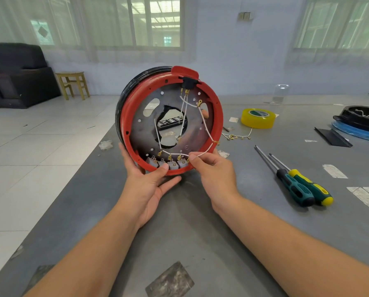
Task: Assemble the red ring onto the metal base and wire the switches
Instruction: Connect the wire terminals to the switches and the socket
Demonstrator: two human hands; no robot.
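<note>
The red ring sits around the dark metal base, and the whole assembly stands tilted on edge above the grey table. Several grey switches line the ring's bottom inner edge. White wires with brass terminals run from a black socket at the top down to the switches. My left hand grips the ring's lower left rim, thumb over a switch. My right hand pinches a white wire just above the rightmost switch.
Two screwdrivers lie on the table to the right. A yellow tape roll and a loose wire with brass terminals sit behind the ring. A black and blue part lies at far right. The table's left edge borders tiled floor.
</note>
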